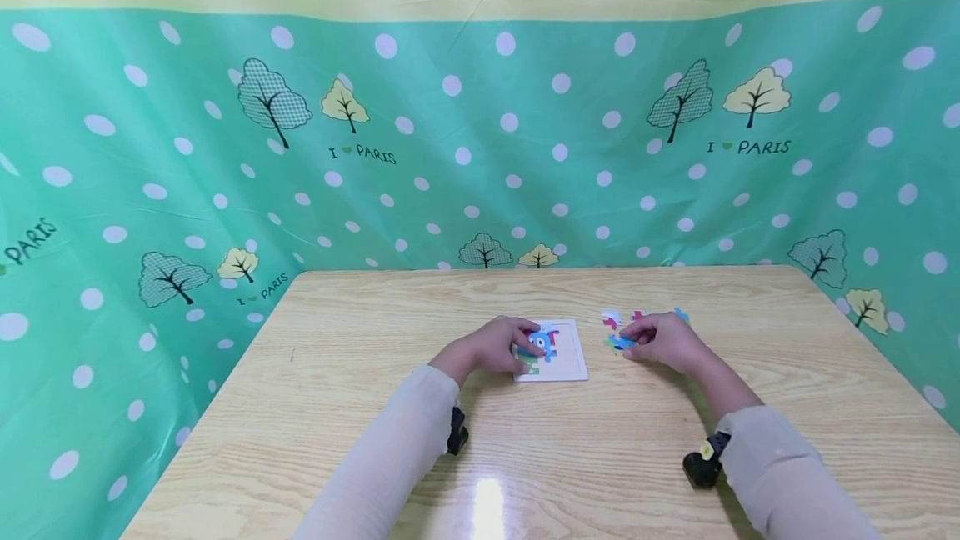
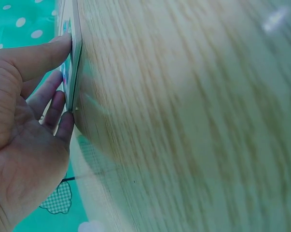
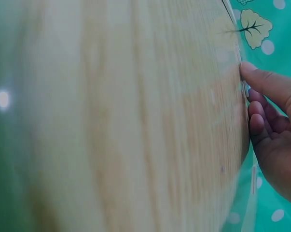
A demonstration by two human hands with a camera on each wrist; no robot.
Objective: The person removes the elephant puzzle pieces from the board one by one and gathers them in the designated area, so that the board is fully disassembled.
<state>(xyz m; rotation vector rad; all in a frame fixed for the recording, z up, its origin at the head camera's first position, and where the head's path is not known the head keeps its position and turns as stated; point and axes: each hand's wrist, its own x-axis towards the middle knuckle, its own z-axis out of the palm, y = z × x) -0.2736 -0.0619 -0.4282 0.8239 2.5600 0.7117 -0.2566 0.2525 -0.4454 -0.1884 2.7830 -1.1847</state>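
Observation:
A white square puzzle board (image 1: pixel 572 361) lies on the table, with joined pieces showing a blue cartoon figure (image 1: pixel 538 342) on its left part. My left hand (image 1: pixel 497 344) rests on the board's left side, fingers spread over the pieces. In the left wrist view, the thumb and fingertips of the left hand (image 2: pixel 27 116) touch the edge and face of the board (image 2: pixel 77 46). To the right of the board, my right hand (image 1: pixel 671 344) pinches a blue puzzle piece (image 1: pixel 624 342) low over the table. The right wrist view has the right hand (image 3: pixel 278 116) close to the tabletop, the piece mostly hidden.
Loose puzzle pieces lie around the right hand: a white-and-red one (image 1: pixel 611 317), a red one (image 1: pixel 638 315) and a blue one (image 1: pixel 681 314). The wooden table (image 1: pixel 360 373) ends at the back against a green dotted cloth (image 1: pixel 420 140).

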